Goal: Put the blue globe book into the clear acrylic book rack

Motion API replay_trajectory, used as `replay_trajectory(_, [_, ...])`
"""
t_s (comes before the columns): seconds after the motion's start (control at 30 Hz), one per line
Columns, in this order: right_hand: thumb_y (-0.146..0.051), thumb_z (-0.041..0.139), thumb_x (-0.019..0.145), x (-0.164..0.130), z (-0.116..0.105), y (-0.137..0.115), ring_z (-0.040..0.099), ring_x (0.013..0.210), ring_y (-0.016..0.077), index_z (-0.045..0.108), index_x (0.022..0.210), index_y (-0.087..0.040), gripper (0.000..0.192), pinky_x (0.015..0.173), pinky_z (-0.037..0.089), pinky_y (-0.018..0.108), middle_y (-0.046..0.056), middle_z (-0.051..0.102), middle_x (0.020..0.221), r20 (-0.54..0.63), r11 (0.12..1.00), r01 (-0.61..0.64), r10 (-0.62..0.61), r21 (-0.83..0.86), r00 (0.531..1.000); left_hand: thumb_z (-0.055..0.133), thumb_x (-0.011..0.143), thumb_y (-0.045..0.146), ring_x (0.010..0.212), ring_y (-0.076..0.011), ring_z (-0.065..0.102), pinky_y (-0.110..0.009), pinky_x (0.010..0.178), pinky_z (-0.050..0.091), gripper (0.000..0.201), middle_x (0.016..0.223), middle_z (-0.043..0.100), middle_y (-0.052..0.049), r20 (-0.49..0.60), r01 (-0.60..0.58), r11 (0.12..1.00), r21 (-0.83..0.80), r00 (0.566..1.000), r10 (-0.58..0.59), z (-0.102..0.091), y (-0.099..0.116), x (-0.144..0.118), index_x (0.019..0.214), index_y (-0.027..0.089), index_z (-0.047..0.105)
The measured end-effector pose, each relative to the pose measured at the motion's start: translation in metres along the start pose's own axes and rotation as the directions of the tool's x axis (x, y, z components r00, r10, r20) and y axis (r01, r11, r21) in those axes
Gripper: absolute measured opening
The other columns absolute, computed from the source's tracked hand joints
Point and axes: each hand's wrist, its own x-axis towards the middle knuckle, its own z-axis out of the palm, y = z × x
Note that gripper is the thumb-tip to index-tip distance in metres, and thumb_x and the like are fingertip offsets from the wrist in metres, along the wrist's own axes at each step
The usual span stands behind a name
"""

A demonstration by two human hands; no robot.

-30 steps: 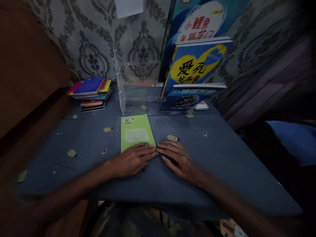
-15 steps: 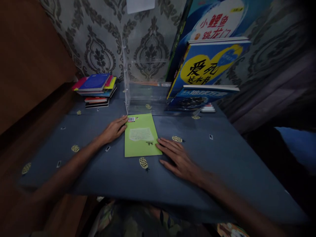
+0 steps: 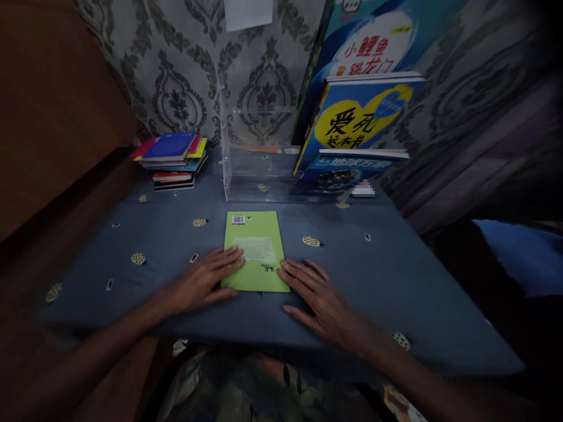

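A green book (image 3: 259,276) lies flat on the dark blue tablecloth, closed, its back cover up with a barcode at the upper left. My left hand (image 3: 206,278) rests on the book's lower left side, fingertips on the cover and thumb at the near edge. On the other side, my right hand (image 3: 314,294) lies flat on the cloth with its fingertips touching the book's lower right edge. Both hands have their fingers stretched out, and neither grasps anything.
Behind the book stands a clear acrylic rack (image 3: 259,190); picture books, including a blue one with a yellow heart (image 3: 356,120), lean in its right part. A stack of books (image 3: 171,158) sits at the back left. The patterned table (image 3: 145,234) meets a papered wall.
The green book has slid a little toward me and sits straighter. My left hand has moved from its upper left corner down onto its lower left side. The right hand stays by the right edge.
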Motion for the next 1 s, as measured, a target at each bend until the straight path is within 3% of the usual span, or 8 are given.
replay_trajectory(0.1, [-0.035,0.061,0.095,-0.012,-0.002,-0.014,0.050,0.139,0.0293,0.035,0.156,-0.020,0.068,0.113,0.042,0.058,0.015,0.055,0.148,-0.010,1.000,0.005,-0.005,0.013,1.000,0.070,0.089,0.048,0.150,-0.0266,0.033,-0.050,0.123,0.030,0.092,0.159,0.038,-0.012,0.062,-0.041,0.999,-0.030,0.997,0.042,0.001,0.023,-0.015,0.161,0.028,0.016])
replay_trajectory(0.17, [-0.035,0.064,0.094,-0.022,-0.003,-0.025,0.050,0.139,0.0296,0.036,0.155,-0.018,0.070,0.113,0.042,0.058,0.016,0.056,0.147,0.000,1.000,0.002,-0.002,0.021,1.000,0.072,0.088,0.047,0.149,-0.0267,0.033,-0.051,0.123,0.030,0.099,0.159,0.039,-0.012,0.068,-0.055,0.998,-0.033,0.996,0.058,0.002,0.031,-0.023,0.161,0.029,0.009])
replay_trajectory(0.37, [-0.033,0.066,0.092,-0.040,-0.008,-0.044,0.050,0.139,0.0293,0.040,0.153,-0.019,0.067,0.116,0.039,0.056,0.017,0.055,0.147,0.073,0.998,-0.050,0.047,0.038,0.996,0.072,0.085,0.054,0.147,-0.0303,0.037,-0.054,0.119,0.035,0.102,0.160,0.036,-0.012,0.059,-0.052,0.998,0.020,0.997,0.050,0.010,0.040,-0.034,0.161,0.031,0.009])
replay_trajectory(0.5, [-0.037,0.065,0.094,-0.028,-0.019,-0.042,0.049,0.140,0.0281,0.048,0.148,-0.020,0.059,0.118,0.036,0.056,0.016,0.056,0.147,0.110,0.993,-0.089,0.080,0.078,0.991,0.070,0.085,0.056,0.149,-0.0381,0.030,-0.055,0.112,0.043,0.096,0.166,0.020,-0.013,-0.046,-0.002,0.990,0.140,0.999,0.009,0.016,0.041,-0.034,0.161,0.031,0.017])
replay_trajectory(0.6, [-0.039,0.063,0.095,-0.011,-0.026,-0.039,0.044,0.144,0.0277,0.049,0.147,-0.018,0.057,0.119,0.035,0.056,0.017,0.050,0.152,0.135,0.987,-0.149,0.140,0.065,0.981,0.065,0.090,0.054,0.147,-0.0399,0.034,-0.054,0.109,0.047,0.088,0.166,0.016,-0.013,-0.127,0.079,0.972,0.221,0.991,-0.052,0.023,0.038,-0.034,0.161,0.031,0.018])
replay_trajectory(0.73, [-0.050,0.061,0.094,-0.001,-0.027,-0.041,0.038,0.147,0.0303,0.049,0.146,-0.012,0.066,0.120,0.033,0.056,0.020,0.044,0.155,0.167,0.980,-0.192,0.182,0.050,0.969,0.069,0.084,0.058,0.143,-0.0385,0.041,-0.050,0.109,0.049,0.100,0.165,0.022,-0.011,-0.151,0.102,0.965,0.243,0.986,-0.066,0.031,0.036,-0.036,0.162,0.031,0.012])
replay_trajectory(0.87, [-0.060,0.064,0.088,-0.020,-0.022,-0.052,0.040,0.145,0.0325,0.049,0.147,-0.011,0.078,0.120,0.034,0.055,0.021,0.047,0.153,0.123,0.981,-0.176,0.166,0.077,0.978,0.077,0.072,0.063,0.138,-0.0405,0.048,-0.048,0.103,0.054,0.118,0.161,0.028,-0.014,-0.077,0.042,0.956,0.290,0.997,-0.020,0.036,0.041,-0.046,0.162,0.028,0.009])
replay_trajectory(1.0, [-0.040,0.073,0.086,-0.053,-0.008,-0.063,0.046,0.142,0.0293,0.050,0.147,-0.017,0.069,0.120,0.036,0.051,0.017,0.055,0.148,0.067,0.993,-0.119,0.118,0.014,0.991,0.065,0.090,0.036,0.133,-0.0262,0.057,-0.030,0.103,0.054,0.083,0.153,0.048,-0.006,-0.097,-0.049,0.874,0.484,0.989,0.110,0.044,0.048,-0.064,0.160,0.029,0.022])
